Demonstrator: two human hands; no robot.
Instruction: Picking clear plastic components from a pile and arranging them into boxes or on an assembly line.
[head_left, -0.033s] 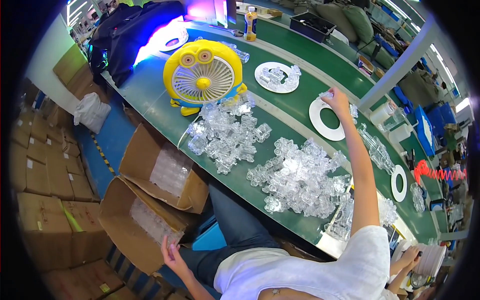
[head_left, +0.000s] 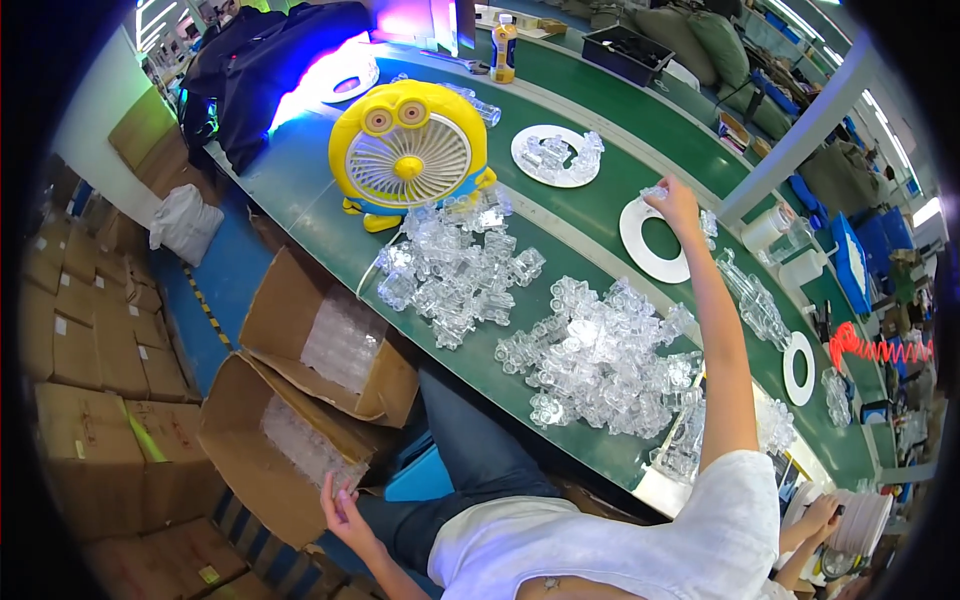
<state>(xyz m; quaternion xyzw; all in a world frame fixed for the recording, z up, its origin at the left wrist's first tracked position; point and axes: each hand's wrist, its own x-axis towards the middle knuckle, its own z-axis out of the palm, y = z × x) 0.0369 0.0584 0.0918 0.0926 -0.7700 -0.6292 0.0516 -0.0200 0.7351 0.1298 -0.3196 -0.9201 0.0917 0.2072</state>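
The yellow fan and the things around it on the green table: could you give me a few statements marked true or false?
1. The yellow fan stands upright on the green table. True.
2. The right hand rests in the lap. False: it reaches out over the white ring.
3. Clear plastic parts lie heaped on the table. True.
4. The left hand grips the fan. False: it hangs low beside the open cardboard boxes, fingers open.
5. The bottle lies on the floor. False: it stands on the table.

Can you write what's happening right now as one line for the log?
right hand: holds clear plastic piece over white ring | left hand: open, empty, beside cardboard box | table: clear-piece piles, yellow fan
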